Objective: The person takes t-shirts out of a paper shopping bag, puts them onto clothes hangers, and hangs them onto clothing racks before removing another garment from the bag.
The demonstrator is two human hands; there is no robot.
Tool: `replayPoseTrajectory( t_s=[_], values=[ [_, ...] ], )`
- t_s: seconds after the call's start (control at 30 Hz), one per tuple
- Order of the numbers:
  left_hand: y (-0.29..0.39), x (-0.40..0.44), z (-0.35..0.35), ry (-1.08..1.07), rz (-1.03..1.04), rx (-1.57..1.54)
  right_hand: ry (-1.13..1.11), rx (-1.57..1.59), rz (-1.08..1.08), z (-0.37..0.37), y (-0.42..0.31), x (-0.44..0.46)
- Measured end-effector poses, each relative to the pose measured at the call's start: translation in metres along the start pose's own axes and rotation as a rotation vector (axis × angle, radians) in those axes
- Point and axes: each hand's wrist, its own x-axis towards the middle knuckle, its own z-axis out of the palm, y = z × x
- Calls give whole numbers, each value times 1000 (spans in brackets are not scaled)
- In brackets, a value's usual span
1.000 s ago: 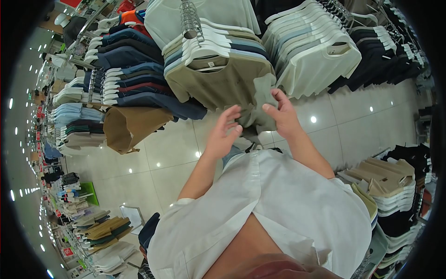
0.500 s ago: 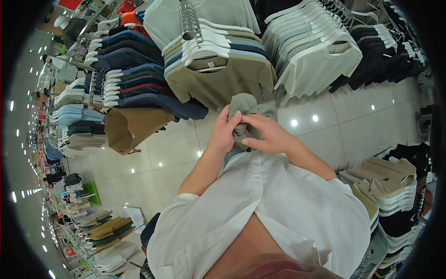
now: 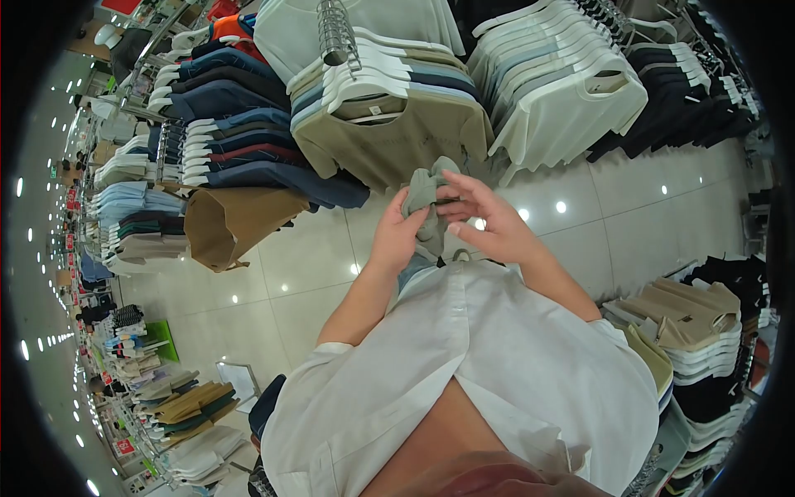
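Observation:
Just in front of my waist is a bunched piece of grey-green cloth; its folds hide what kind of garment it is. My left hand is closed on its left side, with the thumb pressed over the folds. On the other side, my right hand has its fingers spread, and the fingertips touch or nearly touch the cloth's right edge. The right thumb stands apart from the fabric. Beyond both hands hangs an olive-brown T-shirt, foremost on a rack of hangers.
White T-shirts hang at the upper right, dark navy clothes at the left. A brown bag with an open mouth is beside the dark clothes. Folded-looking beige shirts hang at the right. Glossy floor tiles lie below.
My right hand has moved slightly right and its fingers have spread away from the cloth. The cloth is now gathered more narrowly in my left hand.

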Motion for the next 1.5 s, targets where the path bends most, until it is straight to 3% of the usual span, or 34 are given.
replayPoseTrajectory(
  t_s=[0.07,0.2,0.3,0.4,0.47,0.57,0.7,0.97,1.17,1.4,1.5],
  values=[
    [-8,2,-6,-2,32,4,20,-213,57,-10,-3,3],
    [-4,-1,-3,4,21,185,88,-495,-93,-14,-5,5],
    [-3,0,-3,-89,-23,305,86,-658,-223,-10,-5,6],
    [5,5,-7,-199,-71,660,77,-769,-345,-15,11,9],
    [4,7,-6,-220,-44,687,108,-827,-389,-19,14,10],
    [-10,16,-6,-173,146,737,58,-790,-275,-23,20,8],
    [-14,21,-1,-70,382,839,164,-790,-316,-21,17,5],
    [-19,23,-1,46,320,1055,202,-569,-172,-15,7,-5],
    [-34,31,-20,122,352,1092,287,-312,-224,-24,9,-13],
    [-30,42,-55,154,348,1066,532,-201,-151,-37,7,-16],
    [-15,43,-57,214,215,1042,581,-256,-112,-48,11,-10]
  ],
)
